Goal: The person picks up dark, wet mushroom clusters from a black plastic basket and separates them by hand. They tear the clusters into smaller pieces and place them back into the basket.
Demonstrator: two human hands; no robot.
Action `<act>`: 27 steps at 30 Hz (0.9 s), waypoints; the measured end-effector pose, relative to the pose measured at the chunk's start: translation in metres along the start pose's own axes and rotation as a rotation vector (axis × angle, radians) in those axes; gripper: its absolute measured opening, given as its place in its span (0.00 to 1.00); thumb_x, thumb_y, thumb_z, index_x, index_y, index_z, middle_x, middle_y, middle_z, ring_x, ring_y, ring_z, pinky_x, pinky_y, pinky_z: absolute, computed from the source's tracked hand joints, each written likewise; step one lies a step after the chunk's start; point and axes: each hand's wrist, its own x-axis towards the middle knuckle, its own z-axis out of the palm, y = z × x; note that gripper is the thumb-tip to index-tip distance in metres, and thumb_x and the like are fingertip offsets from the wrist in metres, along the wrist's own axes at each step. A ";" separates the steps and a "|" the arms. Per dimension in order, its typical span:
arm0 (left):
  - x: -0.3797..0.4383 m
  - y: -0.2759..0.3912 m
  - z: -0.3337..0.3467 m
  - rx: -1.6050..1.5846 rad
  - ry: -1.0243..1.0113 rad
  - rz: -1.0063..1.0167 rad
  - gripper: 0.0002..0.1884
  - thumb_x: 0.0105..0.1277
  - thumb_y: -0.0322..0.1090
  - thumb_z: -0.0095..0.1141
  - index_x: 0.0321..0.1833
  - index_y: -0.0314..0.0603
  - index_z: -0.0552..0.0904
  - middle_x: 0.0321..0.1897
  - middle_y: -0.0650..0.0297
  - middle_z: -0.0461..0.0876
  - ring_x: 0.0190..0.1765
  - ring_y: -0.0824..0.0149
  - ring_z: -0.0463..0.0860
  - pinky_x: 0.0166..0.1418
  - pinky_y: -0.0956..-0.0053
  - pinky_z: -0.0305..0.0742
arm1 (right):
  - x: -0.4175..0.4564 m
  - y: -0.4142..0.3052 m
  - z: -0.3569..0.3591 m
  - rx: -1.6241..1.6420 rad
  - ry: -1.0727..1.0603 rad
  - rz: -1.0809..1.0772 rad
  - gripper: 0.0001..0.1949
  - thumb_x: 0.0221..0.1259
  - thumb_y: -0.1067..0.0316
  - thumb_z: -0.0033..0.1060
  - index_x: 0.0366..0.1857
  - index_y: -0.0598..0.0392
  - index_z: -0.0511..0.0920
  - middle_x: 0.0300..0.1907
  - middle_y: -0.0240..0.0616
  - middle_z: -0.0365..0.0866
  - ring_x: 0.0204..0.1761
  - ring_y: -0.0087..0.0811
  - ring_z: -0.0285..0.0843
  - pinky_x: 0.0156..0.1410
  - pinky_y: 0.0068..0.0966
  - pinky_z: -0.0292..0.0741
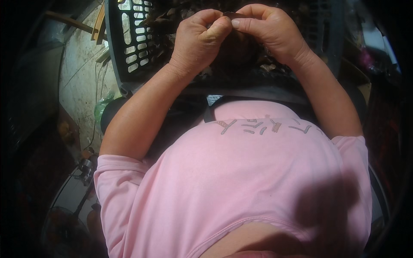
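Note:
At the top of the view, my left hand (200, 38) and my right hand (274, 32) meet fingertip to fingertip over a dark plastic crate (113, 42). Between them is a thin, dark brown dried piece (235, 15), perhaps a pod or a leaf. My right thumb and forefinger pinch it from one side. The left thumb and bent forefinger grip its other end. Below the hands, many similar brown dried pieces (267, 67) lie in the crate, much of them in deep shadow. What exactly they are is too dark to tell.
Wooden bars (99, 24) stand left of the crate on a stained light floor (77, 67). A green plastic bag (104, 104) and a thin cable (96, 87) lie nearby. At the lower left is a metal fitting (86, 167). Something pink (366, 58) sits at the right.

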 end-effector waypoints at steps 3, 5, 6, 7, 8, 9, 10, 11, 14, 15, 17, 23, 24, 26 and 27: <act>-0.002 0.005 0.000 -0.030 -0.009 -0.094 0.12 0.65 0.40 0.59 0.38 0.37 0.85 0.24 0.68 0.81 0.29 0.77 0.76 0.35 0.81 0.73 | -0.001 -0.001 0.002 -0.064 0.004 -0.019 0.08 0.60 0.69 0.66 0.39 0.60 0.82 0.35 0.33 0.84 0.35 0.20 0.79 0.41 0.18 0.77; -0.003 0.003 0.001 -0.130 0.011 -0.138 0.11 0.63 0.38 0.58 0.37 0.37 0.86 0.23 0.69 0.80 0.28 0.79 0.74 0.33 0.82 0.72 | -0.001 0.001 0.002 -0.103 0.000 -0.069 0.08 0.60 0.69 0.66 0.39 0.60 0.82 0.35 0.33 0.84 0.36 0.20 0.79 0.41 0.18 0.77; -0.003 0.002 0.001 -0.181 0.020 -0.160 0.10 0.63 0.37 0.58 0.37 0.37 0.86 0.23 0.70 0.79 0.27 0.79 0.74 0.32 0.82 0.71 | -0.001 0.002 0.002 -0.123 0.000 -0.094 0.08 0.59 0.69 0.66 0.39 0.60 0.82 0.35 0.33 0.84 0.36 0.20 0.79 0.41 0.18 0.77; -0.004 0.003 0.002 -0.241 0.019 -0.198 0.09 0.63 0.36 0.58 0.36 0.37 0.86 0.23 0.71 0.79 0.27 0.79 0.73 0.31 0.82 0.70 | -0.001 0.004 0.003 -0.115 -0.003 -0.112 0.08 0.59 0.69 0.67 0.39 0.60 0.82 0.35 0.33 0.84 0.36 0.20 0.79 0.41 0.18 0.77; -0.004 0.004 0.002 -0.301 0.018 -0.236 0.09 0.62 0.36 0.58 0.36 0.37 0.85 0.23 0.71 0.78 0.27 0.80 0.72 0.30 0.82 0.69 | -0.001 0.006 0.003 -0.108 -0.005 -0.130 0.08 0.59 0.69 0.67 0.38 0.60 0.82 0.35 0.32 0.84 0.36 0.20 0.79 0.42 0.18 0.77; -0.005 0.005 0.003 -0.360 0.018 -0.274 0.09 0.62 0.35 0.58 0.35 0.37 0.85 0.23 0.72 0.78 0.26 0.80 0.72 0.30 0.83 0.68 | -0.001 0.007 0.004 -0.100 -0.008 -0.148 0.08 0.59 0.69 0.67 0.38 0.60 0.82 0.34 0.32 0.84 0.36 0.20 0.79 0.42 0.18 0.77; -0.005 0.006 0.003 -0.404 0.022 -0.303 0.08 0.62 0.35 0.58 0.34 0.38 0.85 0.23 0.72 0.78 0.26 0.80 0.71 0.30 0.83 0.68 | -0.001 0.007 0.004 -0.085 -0.017 -0.145 0.07 0.59 0.69 0.67 0.38 0.60 0.82 0.34 0.32 0.84 0.36 0.20 0.79 0.42 0.18 0.77; -0.006 0.008 0.004 -0.448 0.027 -0.331 0.08 0.62 0.35 0.58 0.33 0.38 0.85 0.23 0.72 0.78 0.27 0.80 0.71 0.30 0.83 0.67 | -0.002 0.006 0.004 -0.071 -0.027 -0.142 0.07 0.59 0.69 0.67 0.37 0.60 0.82 0.34 0.32 0.84 0.36 0.19 0.79 0.42 0.18 0.77; -0.007 0.012 0.004 -0.518 0.023 -0.390 0.07 0.62 0.34 0.58 0.33 0.39 0.84 0.25 0.71 0.78 0.28 0.80 0.73 0.31 0.83 0.69 | -0.004 0.003 0.005 -0.036 -0.049 -0.120 0.06 0.59 0.70 0.66 0.37 0.59 0.81 0.34 0.32 0.84 0.36 0.19 0.79 0.42 0.18 0.77; -0.007 0.013 0.003 -0.530 0.020 -0.406 0.07 0.62 0.34 0.58 0.34 0.39 0.84 0.26 0.71 0.79 0.29 0.79 0.73 0.32 0.82 0.70 | -0.005 0.002 0.006 -0.025 -0.055 -0.111 0.06 0.59 0.71 0.66 0.36 0.59 0.81 0.34 0.32 0.84 0.36 0.19 0.79 0.42 0.18 0.77; -0.008 0.017 0.003 -0.589 0.038 -0.431 0.07 0.63 0.34 0.57 0.35 0.38 0.84 0.28 0.68 0.80 0.30 0.77 0.76 0.34 0.81 0.72 | -0.005 0.001 0.008 -0.004 -0.051 -0.148 0.05 0.60 0.72 0.65 0.36 0.59 0.81 0.34 0.32 0.84 0.37 0.19 0.79 0.42 0.18 0.77; -0.005 0.024 0.001 -0.751 0.025 -0.624 0.08 0.65 0.35 0.58 0.39 0.37 0.83 0.33 0.62 0.83 0.35 0.70 0.81 0.40 0.77 0.78 | -0.004 0.003 0.010 -0.123 0.039 -0.276 0.04 0.61 0.73 0.63 0.37 0.59 0.81 0.35 0.32 0.84 0.38 0.20 0.79 0.43 0.18 0.77; -0.006 0.026 0.001 -0.795 0.023 -0.631 0.09 0.66 0.36 0.58 0.39 0.37 0.83 0.33 0.62 0.83 0.36 0.70 0.82 0.40 0.77 0.78 | -0.004 0.003 0.010 -0.171 0.067 -0.292 0.04 0.61 0.74 0.62 0.37 0.59 0.81 0.35 0.32 0.84 0.38 0.20 0.80 0.43 0.18 0.77; -0.004 0.030 -0.002 -0.864 -0.043 -0.649 0.09 0.67 0.36 0.59 0.40 0.38 0.83 0.34 0.62 0.83 0.37 0.71 0.82 0.41 0.77 0.78 | -0.001 0.004 0.007 -0.126 0.087 -0.292 0.04 0.60 0.74 0.62 0.37 0.59 0.82 0.35 0.32 0.84 0.38 0.20 0.80 0.44 0.18 0.77; -0.004 0.032 -0.004 -0.899 -0.079 -0.656 0.09 0.68 0.37 0.59 0.41 0.38 0.83 0.35 0.63 0.83 0.37 0.71 0.82 0.42 0.78 0.78 | 0.000 0.004 0.005 -0.105 0.099 -0.293 0.05 0.60 0.74 0.62 0.38 0.59 0.82 0.36 0.32 0.84 0.38 0.20 0.80 0.45 0.18 0.77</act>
